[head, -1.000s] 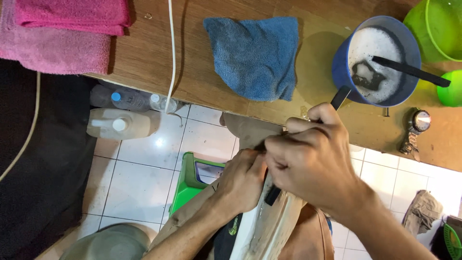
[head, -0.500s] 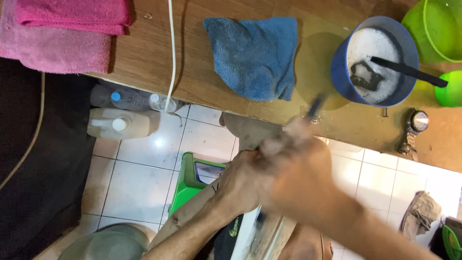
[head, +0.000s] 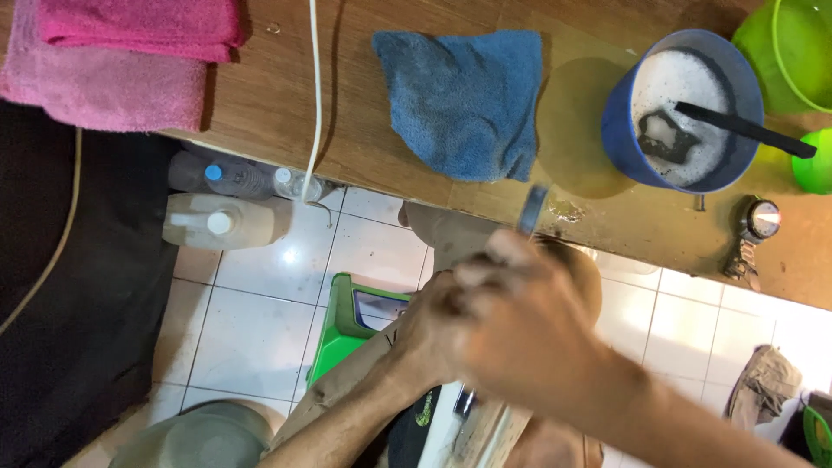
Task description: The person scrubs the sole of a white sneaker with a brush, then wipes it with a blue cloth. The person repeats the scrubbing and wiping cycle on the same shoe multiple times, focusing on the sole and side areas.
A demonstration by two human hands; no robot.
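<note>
Right hand (head: 529, 338), blurred, clenched round dark-handled brush (head: 530, 211), handle tip jutting toward twelve o'clock; left hand (head: 429, 334) clamped on pale shoe (head: 472, 425) at six o'clock. Judged light, wet, likely slippery; best gripped firmly by the sole.

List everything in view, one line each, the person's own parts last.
Towels: two, pink, table's left end.
Cloth: one, blue, table middle.
Cord: one, white, across table.
Bowl: one, blue, suds inside, table right.
Brush: one, black, in the bowl.
Tubs: two, green, far right.
Watch: one, silver, table right.
Bottles: two clear, plus one pale jug, on floor under table.
Stool: one, green, on tiled floor.
Shoe: one, pale, under the hands.
Left hand: steadies the shoe.
Right hand: blurred, grips a dark-handled brush.
</note>
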